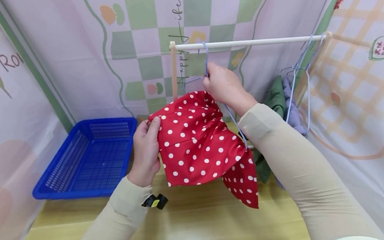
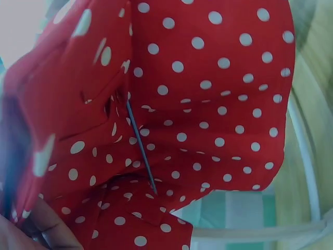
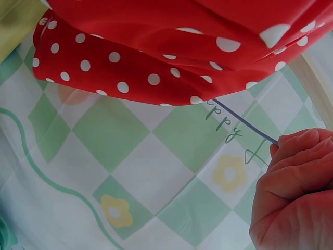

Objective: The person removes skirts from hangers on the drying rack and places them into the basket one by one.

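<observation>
1. Blue basket [image 1: 98, 165]: at the worktop's [image 1: 202, 223] left edge, toward the back.
2. Left hand [image 1: 144, 149]: pinching the red dotted garment [image 1: 194, 146] by its upper left corner, thumb on top.
3. Garment: held up above the worktop's middle, spreading rightward from the left fingers; long axis slopes down right to a pointed end.
4. Blue hanger [image 1: 206, 52]: hook over the white rail [image 1: 256, 42], near the left post [image 1: 174, 73]. One side slants down right, along the cloth; left wrist view shows wire among the folds. Cannot tell how far inside.
5. Right hand [image 1: 226, 86]: fingers curled round the hanger's neck, just above the cloth's upper right part. Key relation, I judge: cloth below the right fingers, right of the left.
6. Green garment [image 1: 275, 95], purple garment [image 1: 293, 109]: below the rail's right end.
</observation>
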### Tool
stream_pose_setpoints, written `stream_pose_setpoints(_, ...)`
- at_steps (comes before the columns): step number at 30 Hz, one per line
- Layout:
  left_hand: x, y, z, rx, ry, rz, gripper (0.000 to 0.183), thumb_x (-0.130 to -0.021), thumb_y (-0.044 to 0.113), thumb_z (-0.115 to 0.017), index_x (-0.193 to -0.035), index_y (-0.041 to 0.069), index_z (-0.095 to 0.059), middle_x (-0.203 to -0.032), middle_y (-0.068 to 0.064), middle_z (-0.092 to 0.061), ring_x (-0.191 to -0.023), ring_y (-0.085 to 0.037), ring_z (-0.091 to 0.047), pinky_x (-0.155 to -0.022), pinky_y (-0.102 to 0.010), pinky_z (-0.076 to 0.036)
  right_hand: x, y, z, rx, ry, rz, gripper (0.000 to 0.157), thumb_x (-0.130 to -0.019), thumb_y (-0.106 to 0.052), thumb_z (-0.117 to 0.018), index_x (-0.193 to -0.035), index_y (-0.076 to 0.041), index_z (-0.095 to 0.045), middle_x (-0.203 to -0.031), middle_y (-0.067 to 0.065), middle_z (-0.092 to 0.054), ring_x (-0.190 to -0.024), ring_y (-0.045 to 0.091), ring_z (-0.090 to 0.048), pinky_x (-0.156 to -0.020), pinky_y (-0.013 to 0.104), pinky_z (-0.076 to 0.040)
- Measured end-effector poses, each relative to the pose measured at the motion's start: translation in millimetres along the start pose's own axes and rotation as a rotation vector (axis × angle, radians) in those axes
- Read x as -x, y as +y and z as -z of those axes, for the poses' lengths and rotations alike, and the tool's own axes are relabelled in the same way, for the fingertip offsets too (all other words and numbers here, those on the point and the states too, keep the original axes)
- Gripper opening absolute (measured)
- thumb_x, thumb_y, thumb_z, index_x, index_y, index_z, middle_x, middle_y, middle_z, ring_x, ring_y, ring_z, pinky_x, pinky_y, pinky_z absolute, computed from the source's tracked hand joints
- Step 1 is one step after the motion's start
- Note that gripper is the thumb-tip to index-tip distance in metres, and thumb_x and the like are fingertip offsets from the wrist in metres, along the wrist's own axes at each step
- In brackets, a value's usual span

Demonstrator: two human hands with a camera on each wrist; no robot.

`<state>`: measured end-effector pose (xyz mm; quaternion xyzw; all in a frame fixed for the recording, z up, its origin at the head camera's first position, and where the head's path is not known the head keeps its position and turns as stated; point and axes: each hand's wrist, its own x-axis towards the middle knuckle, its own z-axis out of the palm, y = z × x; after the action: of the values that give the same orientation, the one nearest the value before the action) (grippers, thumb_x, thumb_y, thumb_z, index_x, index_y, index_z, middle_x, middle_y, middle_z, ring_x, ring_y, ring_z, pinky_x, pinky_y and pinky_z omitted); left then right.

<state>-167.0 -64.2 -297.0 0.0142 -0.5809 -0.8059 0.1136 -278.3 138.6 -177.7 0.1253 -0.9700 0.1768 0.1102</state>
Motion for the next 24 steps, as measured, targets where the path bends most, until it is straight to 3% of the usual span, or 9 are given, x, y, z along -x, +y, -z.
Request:
stream_pose_setpoints(7,3.5,8.2,-1.0,-0.081,-0.017,-0.193,0.038,-0.098,0.042,-0.053,-0.119,0.010,-0.049,-0.112,-0.011,-0.060,-0.098,-0.027,-0.064,-0.074,-0.036,-0.058,-0.5,-0.7,0.7,0.003,-0.007,-0.005,0.020,-0.099,-0.023,-0.041,-0.109,-0.008,-0.050,-0.097,0.009,-0.061,-0.087,0.028,-0.057,-0.080,0.044,-0.048)
stream_pose_setpoints(16,8.4,24.2,-4.6,-0.123,-0.036,-0.390,0.034,-0.099,0.035,-0.053,-0.117,0.006,-0.049,-0.106,-0.012,-0.061,-0.093,-0.029,-0.065,-0.071,-0.034,-0.059,-1.2,-1.0,2.2,0.002,-0.028,-0.015,0.020,-0.099,-0.024,-0.044,-0.111,-0.008,-0.050,-0.100,0.009,-0.060,-0.090,0.027,-0.057,-0.086,0.045,-0.048)
stream_pose_setpoints(24,16.9,50.1,-4.1,-0.161,-0.021,-0.514,0.029,-0.100,0.028,-0.053,-0.116,0.004,-0.051,-0.102,-0.013,-0.062,-0.087,-0.028,-0.066,-0.067,-0.032,-0.059,-1.7,0.9,2.7,0.005,-0.021,-0.024,0.020,-0.099,-0.025,-0.045,-0.110,-0.009,-0.049,-0.099,0.010,-0.060,-0.090,0.028,-0.057,-0.088,0.045,-0.048)
